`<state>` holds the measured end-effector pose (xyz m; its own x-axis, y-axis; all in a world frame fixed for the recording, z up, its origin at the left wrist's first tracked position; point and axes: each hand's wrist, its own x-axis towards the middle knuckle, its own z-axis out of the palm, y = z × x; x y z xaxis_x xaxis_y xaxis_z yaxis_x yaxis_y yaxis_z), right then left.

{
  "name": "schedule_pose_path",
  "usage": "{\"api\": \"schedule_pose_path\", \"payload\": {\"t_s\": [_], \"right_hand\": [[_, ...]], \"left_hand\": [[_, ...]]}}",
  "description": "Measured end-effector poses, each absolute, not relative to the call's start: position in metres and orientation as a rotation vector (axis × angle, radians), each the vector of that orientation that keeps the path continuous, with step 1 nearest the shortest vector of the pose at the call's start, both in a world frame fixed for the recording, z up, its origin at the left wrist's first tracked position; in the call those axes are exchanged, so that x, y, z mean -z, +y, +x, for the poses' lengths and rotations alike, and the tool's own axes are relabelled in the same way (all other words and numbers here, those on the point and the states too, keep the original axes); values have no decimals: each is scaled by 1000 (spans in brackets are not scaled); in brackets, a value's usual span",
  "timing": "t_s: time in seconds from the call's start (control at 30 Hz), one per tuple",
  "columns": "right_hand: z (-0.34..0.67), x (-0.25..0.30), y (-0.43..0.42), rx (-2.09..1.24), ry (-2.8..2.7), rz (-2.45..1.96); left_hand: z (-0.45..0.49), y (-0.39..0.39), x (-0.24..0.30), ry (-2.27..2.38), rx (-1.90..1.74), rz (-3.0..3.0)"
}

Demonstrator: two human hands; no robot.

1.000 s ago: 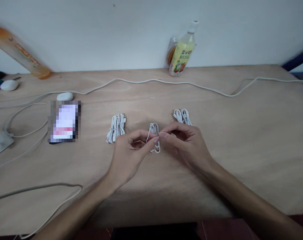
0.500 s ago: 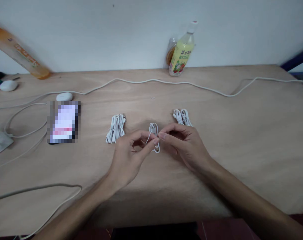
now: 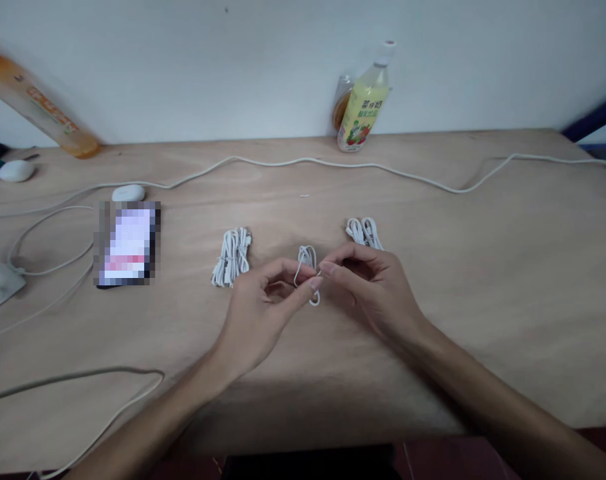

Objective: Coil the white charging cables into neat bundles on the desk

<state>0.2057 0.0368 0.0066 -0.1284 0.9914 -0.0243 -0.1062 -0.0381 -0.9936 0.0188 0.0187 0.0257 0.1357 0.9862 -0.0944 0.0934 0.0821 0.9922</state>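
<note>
Grip of right hand (image 3: 380,280) pinches a strand (image 3: 319,273) by the middle cable (image 3: 307,256), that of left hand (image 3: 257,303) unclear; apparent twisting needs steadiness next.

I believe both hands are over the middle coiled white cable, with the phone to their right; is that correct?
Not quite: the left hand and right hand are over the middle coiled white cable, but the head view shows the phone to their left, not right.

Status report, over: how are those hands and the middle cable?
Left hand and right hand nearly touching at middle cable, exact grip unclear. Middle cable partly hidden by hands. Cable bundles either side.
</note>
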Motion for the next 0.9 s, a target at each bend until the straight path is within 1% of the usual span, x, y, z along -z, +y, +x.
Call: {"api": "schedule_pose_path", "payload": {"t_s": [0.27,0.43,0.6,0.9], "right_hand": [[204,-12,37,-1303,-1214,-1088],[205,-13,36,-1336,-1261,-1125],[207,-13,35,-1375,-1328,-1069],[205,-13,36,-1353,-1328,-1120]], "left_hand": [[20,18,-26,1202,-960,1233],[20,19,-26,1200,-988,1220],[20,19,-27,1173,-1014,1204],[18,19,-24,1201,-994,1218]]}}
